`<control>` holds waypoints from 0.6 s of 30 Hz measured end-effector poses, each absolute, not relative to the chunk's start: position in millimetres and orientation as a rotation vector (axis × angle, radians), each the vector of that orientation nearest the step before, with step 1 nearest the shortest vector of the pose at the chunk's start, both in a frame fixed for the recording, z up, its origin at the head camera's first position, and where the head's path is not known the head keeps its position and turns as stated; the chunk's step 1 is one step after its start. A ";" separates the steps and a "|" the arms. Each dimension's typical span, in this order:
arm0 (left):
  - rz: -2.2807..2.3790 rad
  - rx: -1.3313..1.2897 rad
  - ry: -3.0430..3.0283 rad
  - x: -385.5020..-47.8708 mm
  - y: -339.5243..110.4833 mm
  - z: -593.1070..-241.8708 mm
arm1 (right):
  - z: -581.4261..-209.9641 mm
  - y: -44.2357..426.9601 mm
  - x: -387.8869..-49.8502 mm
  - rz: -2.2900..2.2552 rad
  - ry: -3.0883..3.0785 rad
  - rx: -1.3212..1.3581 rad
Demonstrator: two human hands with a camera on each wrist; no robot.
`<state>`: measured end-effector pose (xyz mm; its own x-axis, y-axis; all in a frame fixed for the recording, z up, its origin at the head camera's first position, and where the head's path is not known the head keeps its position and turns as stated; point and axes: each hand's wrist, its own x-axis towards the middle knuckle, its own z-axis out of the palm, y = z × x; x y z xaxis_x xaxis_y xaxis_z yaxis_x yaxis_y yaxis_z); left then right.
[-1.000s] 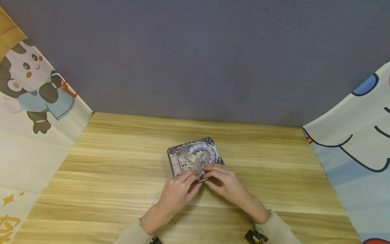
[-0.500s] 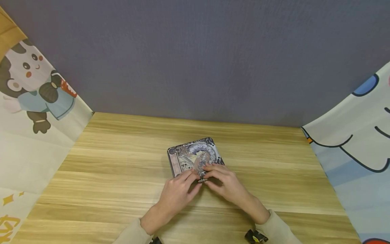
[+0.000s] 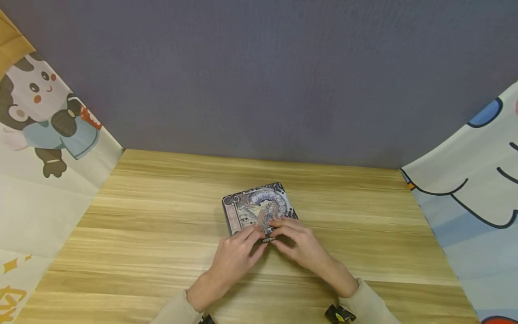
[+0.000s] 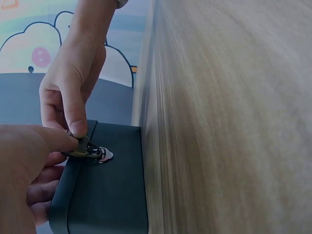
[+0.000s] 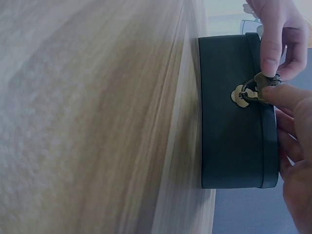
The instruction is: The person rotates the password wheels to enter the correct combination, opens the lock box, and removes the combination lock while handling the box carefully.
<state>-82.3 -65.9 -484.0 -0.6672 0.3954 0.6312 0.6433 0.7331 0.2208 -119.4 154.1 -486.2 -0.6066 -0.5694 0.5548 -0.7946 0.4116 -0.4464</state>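
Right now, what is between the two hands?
A padlock: both wrist views show the left hand and right hand pinching it in front of the box.

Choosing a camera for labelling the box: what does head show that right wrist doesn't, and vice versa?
Head only: the printed top of the box and the beige sleeves.

Right wrist only: the dark front wall, the metal plate on it, and the padlock's shackle at that plate.

Both: left hand, right hand, wooden table, grey backdrop. Fingers mostly hide the padlock in head.
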 end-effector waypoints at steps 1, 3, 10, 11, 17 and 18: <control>-0.583 -0.784 -2.373 -82.3 -65.9 -483.9 | -486.2 154.1 -119.5 1.003 -2.354 1.183; -0.582 -0.783 -2.375 -82.2 -65.8 -483.6 | -486.0 154.1 -119.4 1.005 -2.353 1.184; -0.589 -0.779 -2.383 -81.9 -65.6 -483.5 | -484.8 153.8 -118.6 1.006 -2.355 1.184; -0.589 -0.778 -2.383 -81.8 -65.5 -483.5 | -484.7 153.8 -118.6 1.006 -2.354 1.184; -0.588 -0.772 -2.384 -81.2 -65.0 -482.7 | -484.9 153.8 -118.6 1.009 -2.352 1.182; -0.587 -0.772 -2.384 -81.3 -65.1 -482.9 | -484.9 153.8 -118.6 1.008 -2.350 1.182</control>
<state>-81.3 -65.1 -482.9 -0.6771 0.3891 0.6245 0.6348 0.7382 0.2283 -118.6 153.8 -484.9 -0.6048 -0.5681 0.5582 -0.7960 0.4077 -0.4475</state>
